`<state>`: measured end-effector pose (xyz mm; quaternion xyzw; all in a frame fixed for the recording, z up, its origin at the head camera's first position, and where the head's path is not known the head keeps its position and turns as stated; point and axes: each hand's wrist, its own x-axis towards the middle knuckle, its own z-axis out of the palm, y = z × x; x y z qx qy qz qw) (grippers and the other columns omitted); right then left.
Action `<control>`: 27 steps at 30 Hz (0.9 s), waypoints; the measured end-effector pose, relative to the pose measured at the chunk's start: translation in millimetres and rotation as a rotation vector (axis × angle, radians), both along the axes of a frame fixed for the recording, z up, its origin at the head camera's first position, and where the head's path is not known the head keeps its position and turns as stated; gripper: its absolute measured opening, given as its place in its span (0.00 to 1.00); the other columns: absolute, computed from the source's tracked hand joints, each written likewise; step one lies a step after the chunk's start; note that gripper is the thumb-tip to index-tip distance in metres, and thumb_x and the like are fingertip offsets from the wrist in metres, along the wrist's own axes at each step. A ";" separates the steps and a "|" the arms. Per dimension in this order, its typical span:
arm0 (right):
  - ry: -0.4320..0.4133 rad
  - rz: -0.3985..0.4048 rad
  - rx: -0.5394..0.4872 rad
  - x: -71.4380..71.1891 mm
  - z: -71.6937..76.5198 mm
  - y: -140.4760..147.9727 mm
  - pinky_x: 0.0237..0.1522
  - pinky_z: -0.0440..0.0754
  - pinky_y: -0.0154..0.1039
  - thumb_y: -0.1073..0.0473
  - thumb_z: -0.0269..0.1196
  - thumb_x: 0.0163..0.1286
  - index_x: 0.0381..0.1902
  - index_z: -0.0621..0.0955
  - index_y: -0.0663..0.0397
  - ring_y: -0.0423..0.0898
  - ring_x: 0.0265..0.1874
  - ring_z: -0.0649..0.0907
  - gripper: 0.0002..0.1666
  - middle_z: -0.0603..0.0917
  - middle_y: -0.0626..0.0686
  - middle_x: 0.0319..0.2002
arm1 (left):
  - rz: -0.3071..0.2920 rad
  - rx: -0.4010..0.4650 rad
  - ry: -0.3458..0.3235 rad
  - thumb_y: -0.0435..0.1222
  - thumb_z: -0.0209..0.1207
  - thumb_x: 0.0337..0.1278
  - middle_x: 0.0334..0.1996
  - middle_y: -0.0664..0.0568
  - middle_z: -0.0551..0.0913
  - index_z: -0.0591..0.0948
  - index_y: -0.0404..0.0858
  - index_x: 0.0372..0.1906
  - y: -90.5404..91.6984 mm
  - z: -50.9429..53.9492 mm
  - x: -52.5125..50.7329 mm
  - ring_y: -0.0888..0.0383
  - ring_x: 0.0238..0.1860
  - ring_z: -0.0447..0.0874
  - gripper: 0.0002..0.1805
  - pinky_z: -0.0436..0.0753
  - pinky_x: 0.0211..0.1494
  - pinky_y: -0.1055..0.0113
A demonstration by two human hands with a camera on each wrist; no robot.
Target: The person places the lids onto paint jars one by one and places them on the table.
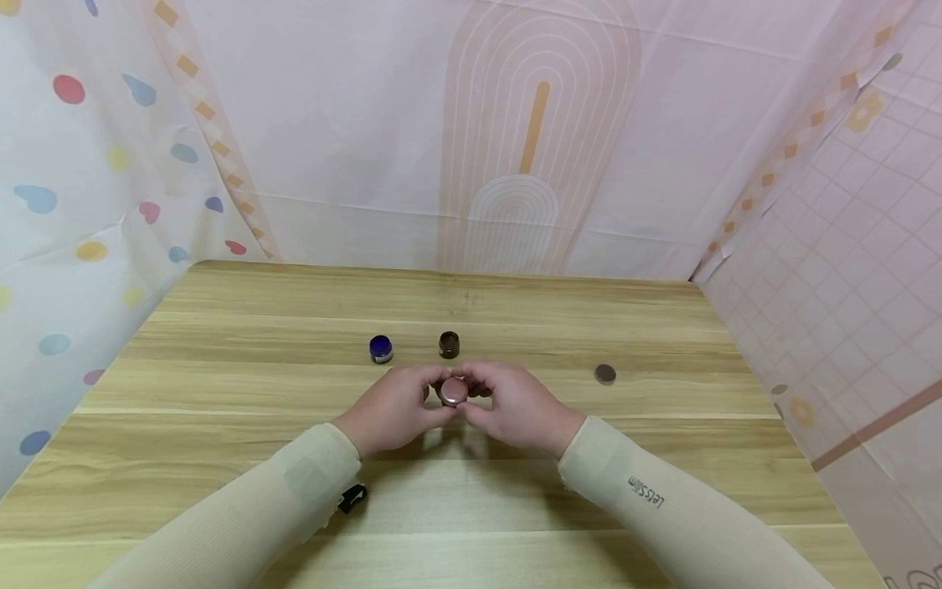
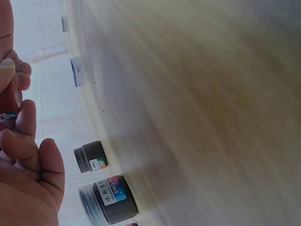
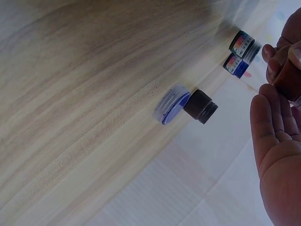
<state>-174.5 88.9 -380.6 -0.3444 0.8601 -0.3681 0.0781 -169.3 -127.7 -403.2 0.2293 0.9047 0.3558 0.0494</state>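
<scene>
Both hands meet over the middle of the tabletop (image 1: 221, 352). The left hand (image 1: 393, 409) pinches the reddish jar (image 1: 454, 393) from one side, and the right hand (image 1: 521, 407) pinches it from the other, with both thumbs on the near side. Such a hold probably gives steadiness and would allow one hand to turn against the other. The jar is raised above the tabletop, perhaps to leave room for the fingers. The blue jar (image 1: 380, 350) and the dark jar (image 1: 449, 345) stand upright just beyond, apart from each other, seemingly within easy reach. A dark disc (image 1: 605, 375), maybe a lid, lies well to the right, out of the hands' way.
</scene>
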 end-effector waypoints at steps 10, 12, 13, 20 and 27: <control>-0.009 -0.035 0.012 0.2 -0.4 -1.7 0.59 0.84 0.43 0.59 0.68 0.74 0.57 0.84 0.53 0.43 0.51 0.88 0.16 0.89 0.48 0.51 | 0.001 -0.004 -0.003 0.39 0.72 0.63 0.33 0.63 0.83 0.85 0.50 0.42 -0.3 -0.6 -0.7 0.62 0.30 0.74 0.07 0.75 0.35 0.68; -0.018 -0.048 0.014 0.8 0.0 -1.7 0.59 0.84 0.44 0.59 0.69 0.74 0.56 0.83 0.52 0.43 0.51 0.87 0.15 0.89 0.48 0.49 | 0.000 -0.002 -0.001 0.38 0.72 0.63 0.34 0.63 0.84 0.85 0.50 0.41 -0.2 -1.2 -1.0 0.61 0.31 0.74 0.07 0.76 0.37 0.68; -0.020 -0.051 0.015 0.9 0.1 -1.7 0.58 0.85 0.45 0.59 0.69 0.74 0.57 0.83 0.53 0.44 0.50 0.88 0.16 0.89 0.48 0.49 | 0.000 -0.001 -0.001 0.38 0.72 0.62 0.35 0.63 0.84 0.85 0.49 0.42 -0.2 -1.5 -1.1 0.61 0.32 0.75 0.07 0.76 0.38 0.67; -0.011 -0.035 0.012 1.1 0.5 -0.7 0.59 0.85 0.46 0.60 0.69 0.73 0.64 0.80 0.57 0.46 0.52 0.88 0.23 0.89 0.51 0.51 | 0.003 -0.001 0.002 0.39 0.72 0.62 0.34 0.63 0.85 0.85 0.49 0.42 -0.4 -2.5 -1.9 0.62 0.31 0.75 0.07 0.76 0.36 0.68; 0.003 -0.003 -0.010 1.1 0.5 -0.1 0.61 0.84 0.45 0.62 0.66 0.75 0.63 0.82 0.56 0.46 0.55 0.88 0.20 0.88 0.51 0.57 | 0.006 -0.013 0.010 0.41 0.72 0.63 0.32 0.64 0.83 0.85 0.50 0.44 -0.4 -2.5 -2.4 0.63 0.29 0.73 0.08 0.75 0.34 0.68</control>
